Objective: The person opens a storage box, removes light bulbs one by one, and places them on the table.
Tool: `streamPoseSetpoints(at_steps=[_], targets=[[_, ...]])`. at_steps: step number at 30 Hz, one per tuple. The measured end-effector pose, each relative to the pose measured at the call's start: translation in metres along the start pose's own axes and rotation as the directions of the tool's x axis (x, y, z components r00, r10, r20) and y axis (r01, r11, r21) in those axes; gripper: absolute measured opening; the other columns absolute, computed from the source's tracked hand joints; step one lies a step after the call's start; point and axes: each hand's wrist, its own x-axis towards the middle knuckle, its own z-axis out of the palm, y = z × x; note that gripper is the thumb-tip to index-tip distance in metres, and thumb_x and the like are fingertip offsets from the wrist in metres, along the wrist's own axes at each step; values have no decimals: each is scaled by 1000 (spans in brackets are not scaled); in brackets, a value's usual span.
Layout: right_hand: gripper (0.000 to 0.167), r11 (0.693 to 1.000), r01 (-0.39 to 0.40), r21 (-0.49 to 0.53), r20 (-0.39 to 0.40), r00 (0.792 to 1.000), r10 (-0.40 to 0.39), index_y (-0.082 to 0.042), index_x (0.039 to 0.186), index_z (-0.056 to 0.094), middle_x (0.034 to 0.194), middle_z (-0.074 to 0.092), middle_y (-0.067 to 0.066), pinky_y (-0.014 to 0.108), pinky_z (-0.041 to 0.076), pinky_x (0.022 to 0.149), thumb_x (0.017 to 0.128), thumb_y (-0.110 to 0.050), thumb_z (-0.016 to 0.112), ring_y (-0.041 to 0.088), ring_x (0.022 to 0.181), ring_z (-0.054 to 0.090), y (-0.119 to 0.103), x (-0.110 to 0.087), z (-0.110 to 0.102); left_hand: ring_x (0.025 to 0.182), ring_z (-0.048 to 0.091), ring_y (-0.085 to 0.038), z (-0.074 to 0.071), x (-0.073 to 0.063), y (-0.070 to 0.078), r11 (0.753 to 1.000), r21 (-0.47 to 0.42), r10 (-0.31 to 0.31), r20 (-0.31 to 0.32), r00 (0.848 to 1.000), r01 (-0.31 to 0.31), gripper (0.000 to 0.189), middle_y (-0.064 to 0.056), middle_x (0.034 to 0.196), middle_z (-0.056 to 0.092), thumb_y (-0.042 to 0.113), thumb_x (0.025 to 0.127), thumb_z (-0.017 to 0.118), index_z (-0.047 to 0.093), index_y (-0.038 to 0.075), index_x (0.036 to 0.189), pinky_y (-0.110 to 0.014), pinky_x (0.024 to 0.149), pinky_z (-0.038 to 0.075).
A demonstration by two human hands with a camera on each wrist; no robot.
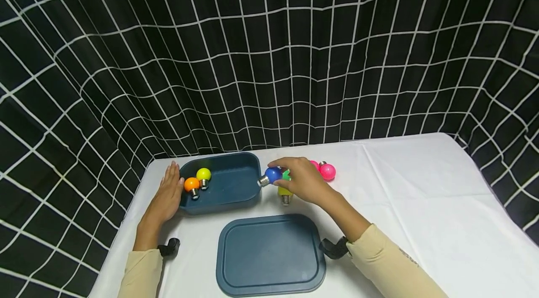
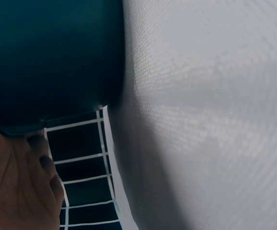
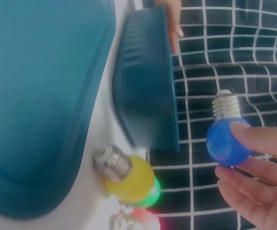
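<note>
My right hand [image 1: 306,179] pinches a blue light bulb [image 1: 273,174] between thumb and fingers, its metal base pointing left at the right rim of a dark blue tub [image 1: 233,195]. In the right wrist view the blue bulb [image 3: 227,141] hangs above the table with its screw base up. My left hand [image 1: 167,195] rests with straight fingers against the tub's left end. Inside the tub, at its left, lie an orange bulb [image 1: 191,184] and a yellow bulb [image 1: 204,174]. Below my right hand are another yellow bulb [image 1: 285,191] and a green bulb [image 1: 286,175], both partly covered.
Pink bulbs [image 1: 327,172] lie just right of my right hand. A flat dark blue lid [image 1: 271,256] sits on the white tablecloth [image 1: 404,204] in front of the tub. Black curtain with a white grid [image 1: 303,64] hangs behind the table.
</note>
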Motion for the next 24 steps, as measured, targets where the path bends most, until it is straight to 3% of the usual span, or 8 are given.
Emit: streamPoseSetpoints(at_steps=[10, 16, 24], targets=[[44, 999, -16, -37, -21, 1000, 15, -2, 123, 72, 120, 72, 13, 41, 59, 83, 80, -2, 85, 26, 98, 72, 18, -19, -12, 155, -4, -39, 1, 0, -2, 1000, -2, 16, -7, 1000, -17, 63, -21, 169, -2, 34, 113, 19, 6, -6, 159, -59, 123, 4], [45, 999, -16, -39, -31, 999, 15, -2, 123, 71, 123, 71, 14, 45, 59, 88, 80, -2, 85, 29, 105, 71, 26, -27, -15, 155, -3, -39, 0, 1, -2, 1000, -3, 15, -6, 1000, -15, 62, -20, 169, -2, 33, 113, 19, 6, -6, 159, -60, 123, 4], [41, 993, 19, -117, -65, 998, -27, -1, 116, 74, 112, 74, 13, 43, 59, 83, 77, -1, 87, 26, 92, 71, 40, -34, -16, 156, -6, -36, 1, 0, -2, 1000, -6, 5, -4, 1000, -5, 61, -19, 169, -3, 32, 113, 21, 5, -4, 160, -59, 123, 4]])
